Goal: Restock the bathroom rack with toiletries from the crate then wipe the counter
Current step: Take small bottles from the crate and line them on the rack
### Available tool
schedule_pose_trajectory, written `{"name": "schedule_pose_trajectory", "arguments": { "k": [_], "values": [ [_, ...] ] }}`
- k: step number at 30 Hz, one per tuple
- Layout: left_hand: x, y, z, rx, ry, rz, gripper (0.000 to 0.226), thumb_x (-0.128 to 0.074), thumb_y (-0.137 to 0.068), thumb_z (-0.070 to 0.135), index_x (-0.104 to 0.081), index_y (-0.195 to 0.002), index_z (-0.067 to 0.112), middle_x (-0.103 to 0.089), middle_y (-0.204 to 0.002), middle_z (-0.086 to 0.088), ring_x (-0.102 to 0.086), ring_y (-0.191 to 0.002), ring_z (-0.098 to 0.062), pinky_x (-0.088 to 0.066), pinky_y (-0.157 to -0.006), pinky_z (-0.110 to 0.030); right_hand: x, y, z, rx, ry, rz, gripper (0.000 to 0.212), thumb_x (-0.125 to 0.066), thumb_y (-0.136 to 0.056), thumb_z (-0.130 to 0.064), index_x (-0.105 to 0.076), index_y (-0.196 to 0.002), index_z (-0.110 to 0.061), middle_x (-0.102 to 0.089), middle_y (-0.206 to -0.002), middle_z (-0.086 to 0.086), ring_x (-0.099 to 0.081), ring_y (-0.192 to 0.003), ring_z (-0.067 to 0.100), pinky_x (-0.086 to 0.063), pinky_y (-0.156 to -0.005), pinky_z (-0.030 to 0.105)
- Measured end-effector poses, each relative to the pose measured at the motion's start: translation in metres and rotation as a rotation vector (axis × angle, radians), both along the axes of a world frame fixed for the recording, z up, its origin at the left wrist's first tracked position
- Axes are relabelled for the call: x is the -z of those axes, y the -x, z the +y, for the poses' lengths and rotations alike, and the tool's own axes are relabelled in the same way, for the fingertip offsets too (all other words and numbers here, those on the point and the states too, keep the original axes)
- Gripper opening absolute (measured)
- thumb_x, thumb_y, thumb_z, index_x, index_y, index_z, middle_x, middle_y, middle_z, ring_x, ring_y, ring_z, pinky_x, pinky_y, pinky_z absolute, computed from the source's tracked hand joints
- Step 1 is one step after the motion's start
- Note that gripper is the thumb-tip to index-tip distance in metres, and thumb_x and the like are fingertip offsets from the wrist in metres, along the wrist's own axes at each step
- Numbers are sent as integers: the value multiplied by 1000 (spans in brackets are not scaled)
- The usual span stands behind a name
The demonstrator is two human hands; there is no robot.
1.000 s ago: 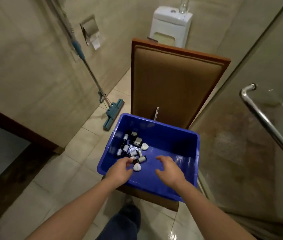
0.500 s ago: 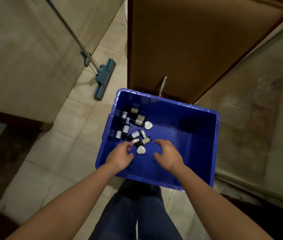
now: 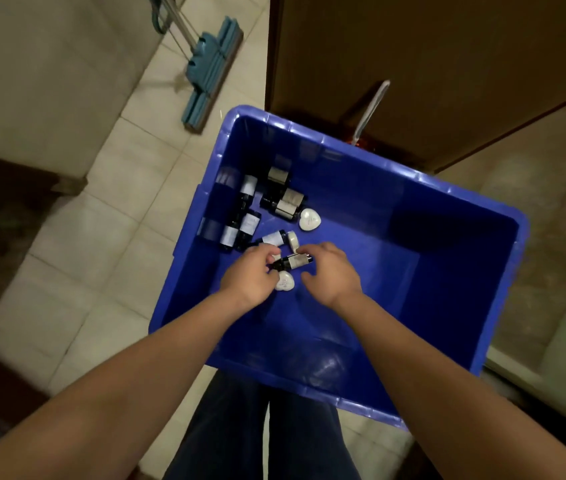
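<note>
A blue plastic crate (image 3: 413, 178) fills the middle of the head view. Several small dark bottles with pale labels (image 3: 246, 216) lie in its far left part. Two white heart-shaped soaps lie among them, one further back (image 3: 310, 220) and one by my hands (image 3: 284, 281). Both hands are inside the crate, close together. Between them lies one small dark bottle (image 3: 293, 261). My left hand (image 3: 250, 277) curls its fingers around that bottle's left end. My right hand (image 3: 333, 271) is loosely curved at the bottle's right end, with thumb and forefinger apart.
A brown padded chair back (image 3: 430, 64) rises just behind the crate, with a white handle (image 3: 373, 105) leaning on it. A teal mop (image 3: 212, 67) rests on the tiled floor at the upper left. A glass panel (image 3: 534, 254) stands on the right. My legs in dark trousers (image 3: 240, 431) are below the crate.
My view has tilted down onto the crate. Both hands moved forward and together onto one small bottle, and my left fingers have curled around it.
</note>
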State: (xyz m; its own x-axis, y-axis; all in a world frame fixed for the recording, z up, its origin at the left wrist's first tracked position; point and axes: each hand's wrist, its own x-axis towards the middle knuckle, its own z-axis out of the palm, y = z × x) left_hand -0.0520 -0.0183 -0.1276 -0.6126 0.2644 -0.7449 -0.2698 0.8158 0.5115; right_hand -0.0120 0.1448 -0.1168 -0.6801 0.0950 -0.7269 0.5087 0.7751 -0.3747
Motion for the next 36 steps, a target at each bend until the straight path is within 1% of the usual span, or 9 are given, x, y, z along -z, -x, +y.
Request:
{"name": "schedule_pose_trajectory", "arguments": {
  "k": [3,9,15,20,24,27,30,32,36],
  "values": [
    [11,-8,2,-38,1,-8,41,-58,-89,12,-54,-126,29,-52,-111,12,-57,-97,-10,-48,-91,-27,16,1,0,-9,3,-4,46,-57,-91,-17,-52,-136,-28,-45,-130,-1,-45,-120,21,-49,-83,36],
    [13,-12,5,-67,-31,93,41,-57,-87,3,-58,-123,23,-50,-109,8,-58,-98,-12,-50,-88,-30,34,3,0,-66,-22,-2,41,-57,-89,-14,-57,-128,-27,-47,-124,-1,-47,-114,21,-52,-82,41],
    [13,-13,4,-113,-62,91,42,-54,-87,0,-58,-122,24,-48,-108,11,-55,-101,-8,-48,-88,-26,43,3,-6,-127,-139,-25,30,-54,-91,-14,-58,-120,-22,-50,-117,5,-49,-110,25,-47,-74,35],
    [10,-11,6,-164,-75,43,42,-53,-86,-3,-60,-120,22,-49,-108,10,-54,-99,-7,-46,-92,-21,40,2,-5,-177,-131,-130,22,-56,-92,-19,-54,-114,-13,-49,-118,8,-53,-101,28,-43,-72,34],
    [5,-6,10,-255,-80,-20,40,-53,-88,0,-56,-124,18,-54,-112,2,-59,-102,-16,-48,-96,-30,29,4,2,-91,55,-242,23,-57,-95,-28,-50,-109,-11,-45,-109,6,-52,-93,28,-41,-74,34],
    [2,1,17,-335,-62,-96,45,-58,-92,13,-45,-135,16,-58,-117,-2,-60,-105,-18,-47,-96,-33,13,10,4,259,336,-276,15,-57,-96,-20,-47,-86,-12,-51,-83,7,-49,-76,22,-42,-65,32],
    [-3,8,26,-457,-116,-204,40,-58,-95,16,-44,-132,14,-64,-118,-8,-61,-107,-21,-47,-97,-36,-2,18,2,502,533,-354,9,-55,-99,-20,-57,-98,-11,-61,-87,0,-59,-76,12,-51,-68,24],
    [-9,13,31,-542,-171,-233,21,-56,-96,17,-52,-118,16,-66,-117,-10,-63,-103,-19,-49,-94,-35,-4,24,3,517,581,-340,17,-55,-99,-19,-62,-109,-7,-64,-97,2,-62,-83,13,-54,-75,26],
    [-11,27,35,-735,-243,-277,22,-56,-97,15,-58,-118,9,-66,-97,-1,-63,-84,-12,-54,-80,-28,-1,37,4,520,601,-271,21,-55,-97,-7,-64,-115,-4,-67,-95,2,-63,-79,11,-55,-73,23]
  ]
}}
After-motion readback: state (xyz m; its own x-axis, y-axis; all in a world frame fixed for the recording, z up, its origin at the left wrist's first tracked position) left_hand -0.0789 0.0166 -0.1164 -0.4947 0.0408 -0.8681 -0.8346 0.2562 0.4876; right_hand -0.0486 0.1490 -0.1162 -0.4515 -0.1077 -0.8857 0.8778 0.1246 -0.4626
